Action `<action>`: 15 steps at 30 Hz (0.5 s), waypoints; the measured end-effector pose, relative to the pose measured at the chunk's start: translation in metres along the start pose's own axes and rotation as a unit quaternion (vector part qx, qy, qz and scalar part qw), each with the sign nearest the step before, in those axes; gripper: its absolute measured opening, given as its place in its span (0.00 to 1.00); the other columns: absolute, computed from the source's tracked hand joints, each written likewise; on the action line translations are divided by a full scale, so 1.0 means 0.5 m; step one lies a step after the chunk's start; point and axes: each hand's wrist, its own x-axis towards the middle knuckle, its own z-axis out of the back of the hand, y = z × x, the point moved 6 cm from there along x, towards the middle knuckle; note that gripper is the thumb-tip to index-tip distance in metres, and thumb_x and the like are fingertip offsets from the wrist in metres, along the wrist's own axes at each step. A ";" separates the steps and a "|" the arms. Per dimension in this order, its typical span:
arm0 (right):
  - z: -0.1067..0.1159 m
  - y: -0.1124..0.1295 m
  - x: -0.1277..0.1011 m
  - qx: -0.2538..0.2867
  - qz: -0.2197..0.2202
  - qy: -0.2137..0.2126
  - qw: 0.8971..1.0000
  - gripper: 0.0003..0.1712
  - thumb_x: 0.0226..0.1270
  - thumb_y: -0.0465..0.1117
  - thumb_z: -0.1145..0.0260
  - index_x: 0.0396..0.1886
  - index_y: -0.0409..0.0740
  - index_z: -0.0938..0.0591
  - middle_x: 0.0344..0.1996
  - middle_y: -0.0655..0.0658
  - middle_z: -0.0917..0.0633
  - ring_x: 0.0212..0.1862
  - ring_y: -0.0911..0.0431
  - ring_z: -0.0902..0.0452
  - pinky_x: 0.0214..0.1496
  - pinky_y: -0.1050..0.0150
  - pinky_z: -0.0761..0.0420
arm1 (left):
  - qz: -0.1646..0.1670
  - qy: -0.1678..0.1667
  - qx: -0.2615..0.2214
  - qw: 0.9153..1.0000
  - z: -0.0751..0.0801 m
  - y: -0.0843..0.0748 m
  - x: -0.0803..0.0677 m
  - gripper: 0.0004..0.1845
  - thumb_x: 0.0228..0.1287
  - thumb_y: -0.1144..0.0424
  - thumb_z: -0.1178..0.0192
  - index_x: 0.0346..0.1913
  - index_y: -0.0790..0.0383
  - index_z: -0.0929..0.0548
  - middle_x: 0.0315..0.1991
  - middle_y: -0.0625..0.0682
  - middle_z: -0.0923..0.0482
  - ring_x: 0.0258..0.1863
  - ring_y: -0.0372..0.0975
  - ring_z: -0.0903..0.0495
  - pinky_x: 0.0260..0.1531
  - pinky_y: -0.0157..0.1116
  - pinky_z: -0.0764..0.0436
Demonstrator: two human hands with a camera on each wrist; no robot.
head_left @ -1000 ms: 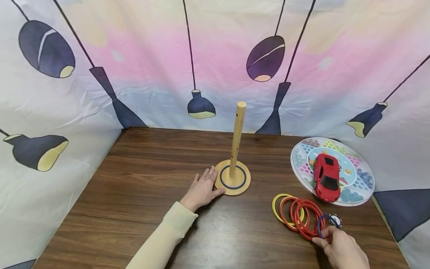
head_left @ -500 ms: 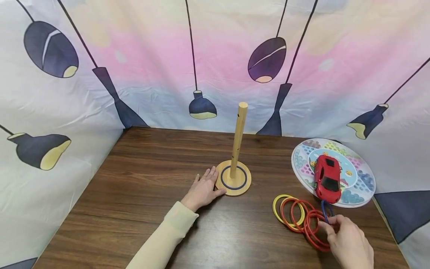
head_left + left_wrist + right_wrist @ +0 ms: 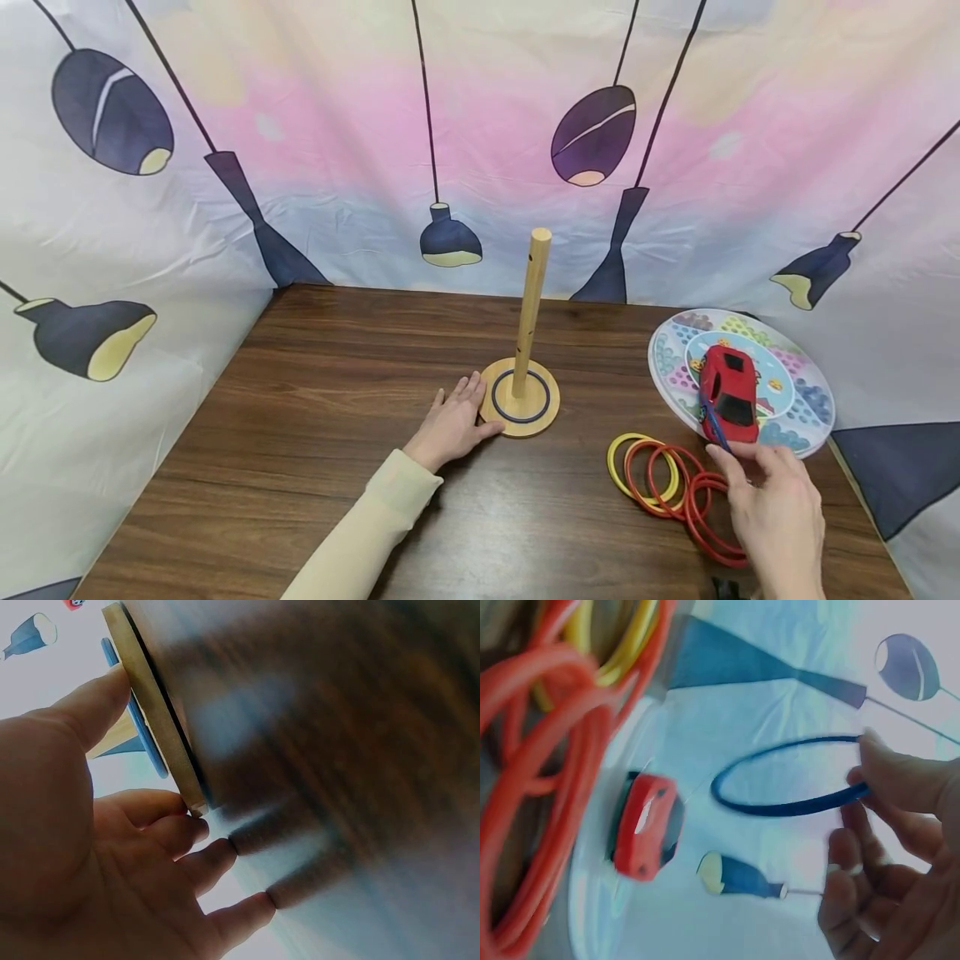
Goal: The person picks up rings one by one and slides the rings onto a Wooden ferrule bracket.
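My right hand (image 3: 776, 500) pinches a thin blue ring (image 3: 780, 808) between thumb and fingers. The ring is raised and overlaps the red toy car (image 3: 729, 392) in the head view. Below and left of that hand lie several red rings (image 3: 705, 521) and yellow rings (image 3: 617, 471), overlapping one another. My left hand (image 3: 450, 425) lies beside the round wooden base (image 3: 495, 421) of an upright wooden peg (image 3: 531, 308). Its fingers are extended on the table, with the thumb and index finger at the base's edge. Another blue ring (image 3: 549, 392) lies around the peg on the base.
The red car sits on a round board (image 3: 813, 429) with a colourful printed pattern, at the right of the brown wooden table (image 3: 337, 375). A cloth backdrop (image 3: 345, 125) printed with hanging lamps stands along the back and sides.
My right hand has lifted the blue ring away from the pile, up towards the car. Some red rings have slid towards the front right. The left hand has stayed at the base.
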 end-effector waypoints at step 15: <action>-0.009 0.137 0.082 0.234 0.062 -0.043 0.969 0.12 0.50 0.35 0.21 0.37 0.42 0.09 0.26 0.59 0.17 0.24 0.63 0.31 0.23 0.77 0.33 | -0.003 -0.002 -0.006 1.000 0.001 -0.002 0.000 0.45 0.66 0.40 0.43 0.75 0.66 0.44 0.76 0.59 0.51 0.75 0.50 0.50 0.68 0.58 0.49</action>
